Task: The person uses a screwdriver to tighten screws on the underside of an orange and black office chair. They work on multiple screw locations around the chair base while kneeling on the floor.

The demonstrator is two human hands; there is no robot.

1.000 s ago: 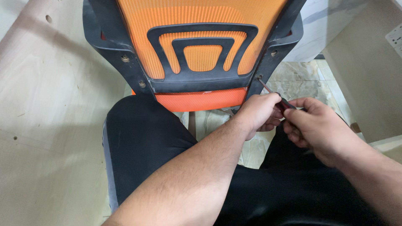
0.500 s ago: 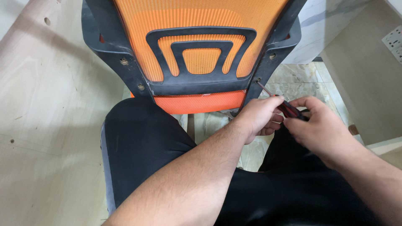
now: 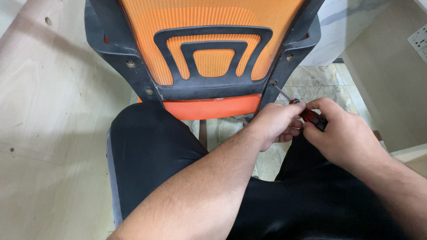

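An orange mesh chair back (image 3: 209, 31) in a black plastic frame (image 3: 293, 49) fills the top of the view. A screwdriver (image 3: 307, 113) with a red and black handle points its metal tip into a screw hole (image 3: 274, 82) on the frame's lower right side. My left hand (image 3: 275, 122) pinches the shaft and front of the handle. My right hand (image 3: 347, 133) wraps the back of the handle. Both forearms cross over my black trousers (image 3: 151, 151).
Other screws (image 3: 130, 63) sit on the frame's left side and upper right. A light wooden panel (image 3: 49, 124) lies at left. Marble floor tiles (image 3: 320, 84) show below the chair. A beige board (image 3: 387, 75) stands at right.
The view has shifted slightly, so the chair back sits a little lower and left. Both hands have stayed on the screwdriver, its tip at the same hole; the right hand has turned a little.
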